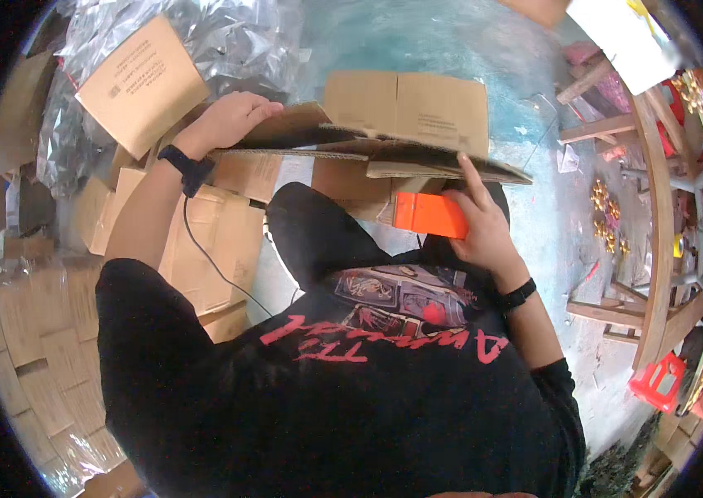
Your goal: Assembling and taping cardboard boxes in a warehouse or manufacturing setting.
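Note:
An open cardboard box stands in front of my knees with its flaps raised, its edges running left to right. My left hand is closed over the left end of this box, its fingertips partly hidden. In my right hand is a bright orange blocky plastic tool, gripped by the thumb and lower fingers. The right index finger stretches forward and touches the flap edge near the box's right end. What the orange tool's far end looks like is hard to make out.
Another carton leans at the left beside crumpled clear plastic sheeting. Flattened cardboard lies left of my legs, with stacked wrapped cartons beyond. A wooden frame and red plastic stool stand at right. A cable hangs from my left wrist.

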`<state>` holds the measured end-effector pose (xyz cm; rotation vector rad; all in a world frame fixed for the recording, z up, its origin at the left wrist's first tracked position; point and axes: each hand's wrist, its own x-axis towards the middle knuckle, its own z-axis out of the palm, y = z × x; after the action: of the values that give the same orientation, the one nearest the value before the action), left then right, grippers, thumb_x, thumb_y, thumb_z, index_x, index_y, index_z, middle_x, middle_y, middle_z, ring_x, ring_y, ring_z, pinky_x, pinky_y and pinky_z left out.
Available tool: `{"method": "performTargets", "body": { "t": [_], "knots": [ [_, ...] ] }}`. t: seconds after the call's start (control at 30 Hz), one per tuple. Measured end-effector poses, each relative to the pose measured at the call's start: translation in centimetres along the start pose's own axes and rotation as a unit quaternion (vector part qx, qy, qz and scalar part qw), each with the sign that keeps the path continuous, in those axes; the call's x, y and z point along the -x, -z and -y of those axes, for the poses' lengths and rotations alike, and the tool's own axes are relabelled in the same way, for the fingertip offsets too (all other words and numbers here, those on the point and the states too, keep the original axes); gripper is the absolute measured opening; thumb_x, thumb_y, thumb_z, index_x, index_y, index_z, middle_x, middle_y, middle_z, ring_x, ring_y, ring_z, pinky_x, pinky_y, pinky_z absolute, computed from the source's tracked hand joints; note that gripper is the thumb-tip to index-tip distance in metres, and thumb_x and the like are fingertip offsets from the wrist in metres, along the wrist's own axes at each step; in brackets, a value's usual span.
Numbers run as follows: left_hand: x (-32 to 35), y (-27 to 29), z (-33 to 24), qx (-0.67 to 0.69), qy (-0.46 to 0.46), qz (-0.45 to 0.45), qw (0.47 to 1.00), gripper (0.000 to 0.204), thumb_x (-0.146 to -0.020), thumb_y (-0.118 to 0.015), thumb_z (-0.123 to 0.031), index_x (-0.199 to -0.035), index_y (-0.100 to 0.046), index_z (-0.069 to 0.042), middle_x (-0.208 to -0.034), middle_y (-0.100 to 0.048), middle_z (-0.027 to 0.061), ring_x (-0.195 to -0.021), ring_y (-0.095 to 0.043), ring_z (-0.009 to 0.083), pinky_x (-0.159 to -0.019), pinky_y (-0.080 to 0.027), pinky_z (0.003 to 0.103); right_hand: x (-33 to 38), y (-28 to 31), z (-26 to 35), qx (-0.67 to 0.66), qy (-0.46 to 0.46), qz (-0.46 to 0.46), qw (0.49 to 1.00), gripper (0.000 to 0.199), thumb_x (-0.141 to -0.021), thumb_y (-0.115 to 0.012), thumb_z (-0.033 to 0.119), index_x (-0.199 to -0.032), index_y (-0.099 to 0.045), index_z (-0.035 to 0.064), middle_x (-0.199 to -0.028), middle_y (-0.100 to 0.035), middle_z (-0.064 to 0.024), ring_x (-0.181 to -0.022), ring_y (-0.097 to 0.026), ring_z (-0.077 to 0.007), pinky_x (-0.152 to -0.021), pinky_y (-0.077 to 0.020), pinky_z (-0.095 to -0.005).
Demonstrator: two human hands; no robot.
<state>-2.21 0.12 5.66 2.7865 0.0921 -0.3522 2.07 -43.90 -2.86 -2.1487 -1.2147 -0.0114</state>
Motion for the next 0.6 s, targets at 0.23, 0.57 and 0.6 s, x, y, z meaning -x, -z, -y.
{"method": "performTargets", "body": {
  "t": [0.23,0.57,0.6],
  "knots": [
    [-0.6,-1.0,1.8,-0.076,-0.054,-0.096,0.991,0.036,-0.099,-0.054,-0.033,-0.087,-0.059,0.0,-0.083,-0.06,0.0243,-0.079,-0.059,0.0448,-0.068,-0.045,0.049,-1.3,-1.0,-0.1,-0.054,0.011,-0.03,0.998,0.053,-0.068,-0.072,0.005,-0.119,-0.058,0.0014,-0.131,-0.049,-0.0228,-0.119,-0.054,-0.0412,-0.1,-0.0473,-0.0422],
    [-3.3,-0.5,2.6,-0.14,-0.091,-0.194,0.967,0.032,-0.095,-0.062,-0.032,-0.082,-0.056,-0.003,-0.074,-0.059,0.0185,-0.074,-0.059,0.0411,-0.063,-0.047,0.047,-5.3,0.0,-2.7,-0.117,0.065,-0.034,0.99,0.051,-0.069,-0.073,0.008,-0.118,-0.059,0.0019,-0.128,-0.052,-0.0212,-0.118,-0.055,-0.0408,-0.1,-0.0476,-0.0431],
    [-3.3,-0.2,2.8,-0.147,-0.062,-0.186,0.97,0.032,-0.095,-0.061,-0.031,-0.082,-0.056,-0.003,-0.075,-0.059,0.0185,-0.075,-0.059,0.0411,-0.063,-0.047,0.047,-6.2,-0.2,-3.0,-0.134,0.07,-0.038,0.988,0.051,-0.069,-0.073,0.008,-0.118,-0.059,0.0017,-0.128,-0.052,-0.0212,-0.118,-0.055,-0.0407,-0.1,-0.0475,-0.0431]
  ]
}}
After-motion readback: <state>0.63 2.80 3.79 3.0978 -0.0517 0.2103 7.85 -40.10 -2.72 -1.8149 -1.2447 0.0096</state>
